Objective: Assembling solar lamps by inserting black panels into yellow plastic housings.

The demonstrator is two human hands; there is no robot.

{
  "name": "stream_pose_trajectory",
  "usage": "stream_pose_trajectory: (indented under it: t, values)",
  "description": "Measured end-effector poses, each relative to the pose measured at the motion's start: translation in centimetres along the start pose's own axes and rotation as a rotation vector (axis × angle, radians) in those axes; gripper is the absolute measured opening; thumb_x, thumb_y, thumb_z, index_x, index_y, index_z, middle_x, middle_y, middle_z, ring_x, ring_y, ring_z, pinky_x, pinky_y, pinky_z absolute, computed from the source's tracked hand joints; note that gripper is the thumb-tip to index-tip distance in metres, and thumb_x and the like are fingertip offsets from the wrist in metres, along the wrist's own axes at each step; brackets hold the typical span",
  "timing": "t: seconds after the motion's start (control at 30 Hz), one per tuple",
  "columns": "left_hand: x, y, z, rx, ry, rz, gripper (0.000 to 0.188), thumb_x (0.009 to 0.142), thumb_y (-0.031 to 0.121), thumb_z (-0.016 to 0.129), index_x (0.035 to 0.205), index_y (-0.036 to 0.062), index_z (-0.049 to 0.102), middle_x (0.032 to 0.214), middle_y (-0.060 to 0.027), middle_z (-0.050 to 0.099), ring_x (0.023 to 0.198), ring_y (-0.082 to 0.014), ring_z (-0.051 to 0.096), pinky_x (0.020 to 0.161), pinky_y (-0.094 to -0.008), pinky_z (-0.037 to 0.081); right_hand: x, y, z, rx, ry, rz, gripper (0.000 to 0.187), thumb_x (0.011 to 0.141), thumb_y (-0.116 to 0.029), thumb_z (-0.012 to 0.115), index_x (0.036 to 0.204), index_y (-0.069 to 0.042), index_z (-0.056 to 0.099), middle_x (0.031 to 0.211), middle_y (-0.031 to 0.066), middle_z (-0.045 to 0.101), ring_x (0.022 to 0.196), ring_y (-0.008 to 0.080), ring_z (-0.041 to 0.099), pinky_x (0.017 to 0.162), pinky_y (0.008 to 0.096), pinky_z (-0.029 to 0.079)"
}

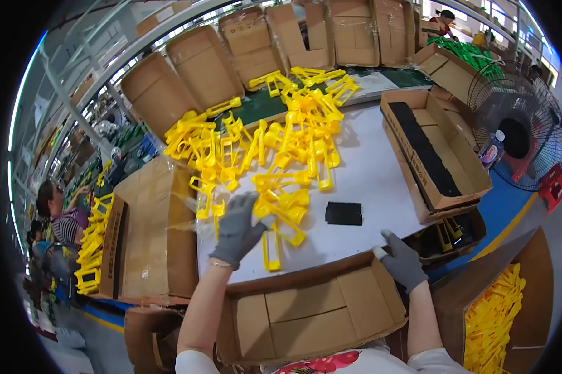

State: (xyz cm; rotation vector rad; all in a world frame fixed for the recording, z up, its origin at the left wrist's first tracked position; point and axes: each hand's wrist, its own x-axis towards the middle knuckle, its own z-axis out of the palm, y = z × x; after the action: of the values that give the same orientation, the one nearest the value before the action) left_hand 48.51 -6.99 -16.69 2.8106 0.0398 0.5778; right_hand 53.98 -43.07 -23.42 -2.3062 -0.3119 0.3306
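My left hand (238,232), in a grey glove, is open over the white table (374,156), fingers and thumb apart, beside loose yellow plastic frames (271,246). It holds nothing that I can see. A larger heap of these yellow frames (231,146) spreads beyond it. My right hand (404,260), gloved likewise, is at the right corner of a shallow cardboard box (306,305). Its thumb tip is by the rim and another finger points up, apart from the thumb. The box sits tilted between me and the table edge, with nothing visible inside.
A black rectangular piece (343,213) lies on the table. Stacked cardboard trays (440,149), with a black strip inside, stand at right, near a fan (518,128). A box of yellow parts (496,318) is low at right. Another carton (147,230) borders the left; co-workers sit beyond.
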Motion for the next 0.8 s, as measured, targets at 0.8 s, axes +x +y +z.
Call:
stream_pose_trajectory:
  t: [0.8]
  values:
    - [-2.0, -12.7, 7.7, -0.028, 0.149, -0.203, 0.072, 0.078, 0.037, 0.070, 0.136, 0.0069, 0.041, 0.147, -0.0202, 0.029, 0.137, -0.0435, 0.023, 0.110, -0.0517, 0.025, 39.2, -13.3, 12.2, 0.000, -0.297, -0.357, 0.089, 0.067, -0.033, 0.074, 0.145, -0.022, 0.032, 0.122, 0.0179, 0.060, 0.110, 0.0334, 0.059, 0.095, 0.0368, 0.044]
